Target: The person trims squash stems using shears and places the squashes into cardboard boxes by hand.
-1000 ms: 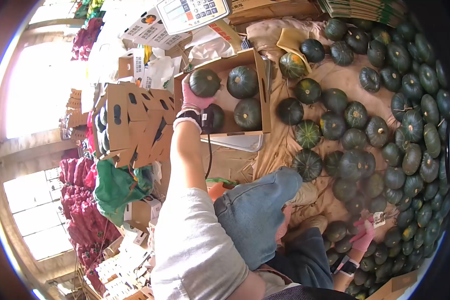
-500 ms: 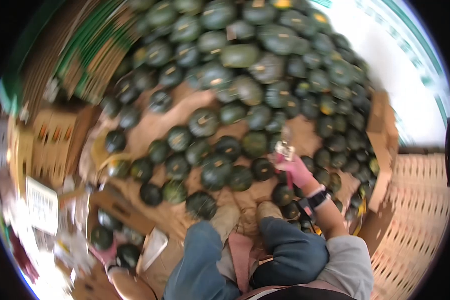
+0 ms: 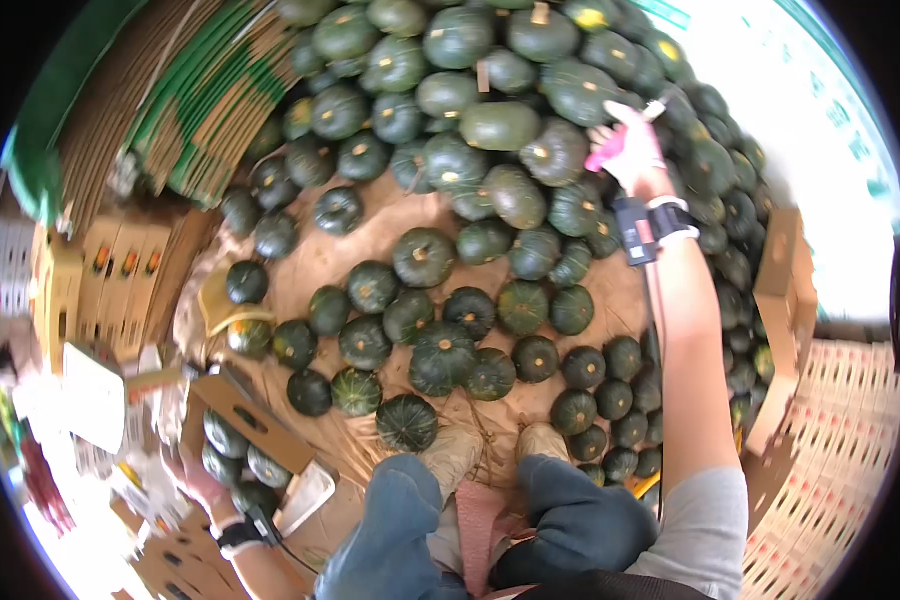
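Green squashes (image 3: 500, 126) lie heaped below the right hand (image 3: 630, 148), its grip unclear; the left hand (image 3: 198, 478), fingers seemingly parted, is at a box (image 3: 275, 437). Cupping squashes underneath seems steadiest.

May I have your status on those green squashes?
Right grip at heaped squashes; left grip at open carton, contact unclear; carton squashes showing; nothing visibly in the way.

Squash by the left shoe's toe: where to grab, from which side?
Probably its rounded flanks, at the widest, from above and slightly left. The squash looks squat, with no projecting handle I can make out; the left shoe crowds its right, other squashes sit on its far side, and bare cloth shows to its near left.
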The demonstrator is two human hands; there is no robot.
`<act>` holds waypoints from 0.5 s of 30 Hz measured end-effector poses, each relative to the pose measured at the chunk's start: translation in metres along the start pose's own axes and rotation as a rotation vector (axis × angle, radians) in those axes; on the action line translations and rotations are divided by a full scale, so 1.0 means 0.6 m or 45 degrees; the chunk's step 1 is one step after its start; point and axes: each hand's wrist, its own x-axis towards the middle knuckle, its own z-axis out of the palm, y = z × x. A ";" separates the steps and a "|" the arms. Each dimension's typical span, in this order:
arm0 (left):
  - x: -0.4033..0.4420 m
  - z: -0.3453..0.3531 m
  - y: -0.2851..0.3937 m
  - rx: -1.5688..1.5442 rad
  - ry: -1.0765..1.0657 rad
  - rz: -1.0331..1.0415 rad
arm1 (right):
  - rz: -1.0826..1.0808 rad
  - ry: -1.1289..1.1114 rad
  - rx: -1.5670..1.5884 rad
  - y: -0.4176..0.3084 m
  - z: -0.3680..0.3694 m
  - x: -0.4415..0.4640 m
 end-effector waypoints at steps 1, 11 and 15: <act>-0.033 0.030 0.051 -0.164 -0.079 -0.062 | 0.162 -0.145 -0.026 -0.006 -0.016 0.038; -0.210 0.238 0.222 0.111 -0.839 0.324 | -0.107 -0.174 -0.424 -0.003 -0.144 0.322; -0.253 0.285 0.218 -0.262 -1.635 -0.113 | -0.555 -0.349 -0.657 0.010 -0.098 0.028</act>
